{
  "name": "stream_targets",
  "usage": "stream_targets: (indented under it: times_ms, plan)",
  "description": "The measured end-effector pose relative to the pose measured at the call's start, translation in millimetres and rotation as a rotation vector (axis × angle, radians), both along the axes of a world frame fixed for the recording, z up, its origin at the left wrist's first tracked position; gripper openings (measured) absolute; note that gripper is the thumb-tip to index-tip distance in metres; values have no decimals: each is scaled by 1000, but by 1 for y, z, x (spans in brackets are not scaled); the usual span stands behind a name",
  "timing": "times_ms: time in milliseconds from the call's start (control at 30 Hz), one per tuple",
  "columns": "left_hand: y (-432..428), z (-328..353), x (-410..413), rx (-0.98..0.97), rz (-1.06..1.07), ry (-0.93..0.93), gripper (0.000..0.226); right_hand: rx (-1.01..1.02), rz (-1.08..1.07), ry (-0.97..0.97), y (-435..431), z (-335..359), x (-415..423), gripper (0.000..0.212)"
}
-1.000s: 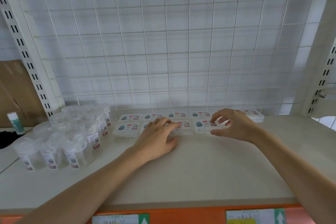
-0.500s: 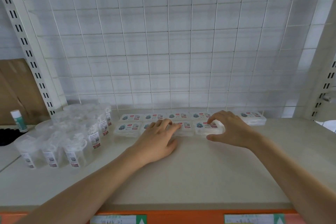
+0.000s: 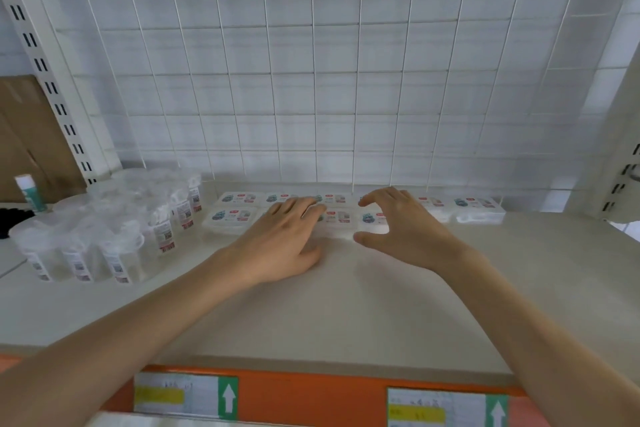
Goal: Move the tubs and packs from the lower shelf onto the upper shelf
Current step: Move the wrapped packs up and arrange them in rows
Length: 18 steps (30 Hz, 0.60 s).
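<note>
— Where are the packs?
— I see the packs [image 3: 231, 217] in two rows at the back of the shelf [image 3: 346, 308], against the wire grid [image 3: 311, 97]. The tubs [image 3: 117, 243] stand clustered just left of them.
— And the hands?
— The left hand [image 3: 284, 241] lies flat on the front row, fingers straight. The right hand [image 3: 407, 229] arches over the next pack, fingers spread and gripping nothing; I cannot tell whether it touches.
— Further out?
— An orange rail [image 3: 311, 395] with arrow labels fronts the shelf.

Bright, even light; faint shadows lie under my fingers [image 3: 300, 210] on the shelf [image 3: 381, 308]. The wire grid [image 3: 313, 80] bows toward the edges, and fine detail blurs.
</note>
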<state>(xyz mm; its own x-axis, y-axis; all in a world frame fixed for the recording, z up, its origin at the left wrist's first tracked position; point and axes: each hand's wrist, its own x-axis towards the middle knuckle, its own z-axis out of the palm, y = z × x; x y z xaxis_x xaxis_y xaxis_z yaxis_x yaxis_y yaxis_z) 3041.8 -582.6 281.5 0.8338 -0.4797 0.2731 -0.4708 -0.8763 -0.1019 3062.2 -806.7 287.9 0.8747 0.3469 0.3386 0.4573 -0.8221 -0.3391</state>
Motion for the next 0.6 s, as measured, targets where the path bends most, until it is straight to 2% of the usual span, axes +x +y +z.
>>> stream_targets:
  times_ms: [233,400,600]
  plan:
    - [-6,2,-31,-67,84,19,79,2,37,114,13,1,-13,59]
    - [2,11,-67,-138,105,-30,81,-22,-47,22,25,8,-41,58]
    - [19,19,-120,-134,66,-69,81,-61,-100,-30,38,7,-107,60]
